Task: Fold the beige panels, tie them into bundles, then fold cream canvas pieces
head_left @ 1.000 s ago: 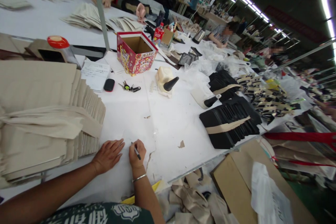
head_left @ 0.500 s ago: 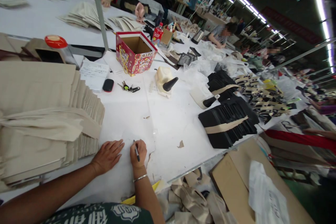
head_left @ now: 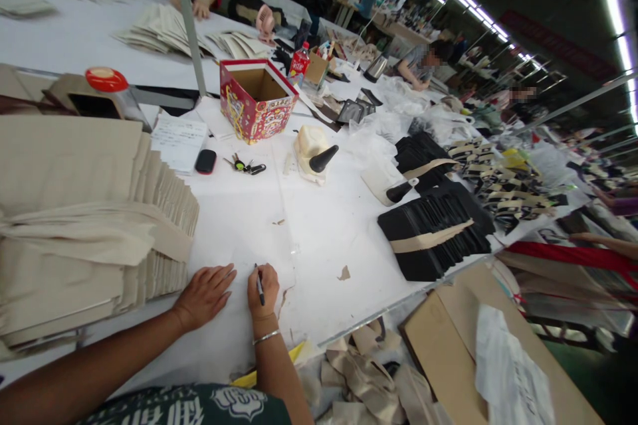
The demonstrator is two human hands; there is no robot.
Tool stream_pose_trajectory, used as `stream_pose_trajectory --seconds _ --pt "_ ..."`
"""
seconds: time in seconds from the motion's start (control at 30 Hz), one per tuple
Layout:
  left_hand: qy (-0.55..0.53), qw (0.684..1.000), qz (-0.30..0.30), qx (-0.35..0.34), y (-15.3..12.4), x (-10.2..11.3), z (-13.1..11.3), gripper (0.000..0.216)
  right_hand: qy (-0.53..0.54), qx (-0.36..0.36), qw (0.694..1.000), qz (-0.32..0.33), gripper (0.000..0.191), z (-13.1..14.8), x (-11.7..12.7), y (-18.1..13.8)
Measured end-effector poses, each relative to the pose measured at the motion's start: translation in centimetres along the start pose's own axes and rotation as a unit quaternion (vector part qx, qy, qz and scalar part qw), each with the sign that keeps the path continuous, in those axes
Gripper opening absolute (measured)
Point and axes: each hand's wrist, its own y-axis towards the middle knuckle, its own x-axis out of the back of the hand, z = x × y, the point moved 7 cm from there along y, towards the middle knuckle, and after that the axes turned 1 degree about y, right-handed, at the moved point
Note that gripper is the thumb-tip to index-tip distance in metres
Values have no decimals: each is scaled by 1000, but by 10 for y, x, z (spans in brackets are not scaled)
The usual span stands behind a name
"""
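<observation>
My left hand (head_left: 207,295) lies flat on the white tabletop (head_left: 239,219), fingers stretched out and holding nothing. Just to its right, my right hand (head_left: 263,292) grips a dark pen (head_left: 260,289), with the hand resting on the table surface. Beside my left hand rises a large stack of beige fabric pieces (head_left: 74,172), tied round with a fabric strip. Any mark under the pen's tip is too small to make out.
Beyond my hands are a red patterned box (head_left: 259,116), keys (head_left: 244,165), a handwritten sheet (head_left: 178,141) and a cream container with a black spout (head_left: 312,149). Bundled black pieces (head_left: 433,232) lie right; a cardboard box (head_left: 448,339) stands below the table edge. A co-worker's hands (head_left: 202,3) are across the table.
My hands and the pen stay practically in place. Across the table, the co-worker in red has brought one arm down toward the other hand.
</observation>
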Motion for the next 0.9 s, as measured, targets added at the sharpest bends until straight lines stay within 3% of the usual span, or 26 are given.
stream_pose_trajectory --seconds 0.3,0.53,0.73,0.9 --pt "6 1000 -12 -16 2 6 -1 35 36 -33 999 -11 16 -5 4 2" --pt "-1 1000 0 -3 3 7 -2 35 92 -133 985 -55 13 -17 33 -10" --pt "1 1000 11 11 3 1 1 34 70 -43 996 18 10 7 14 -12" --pt "9 1000 21 0 1 -5 2 36 43 11 999 -2 12 12 4 -11"
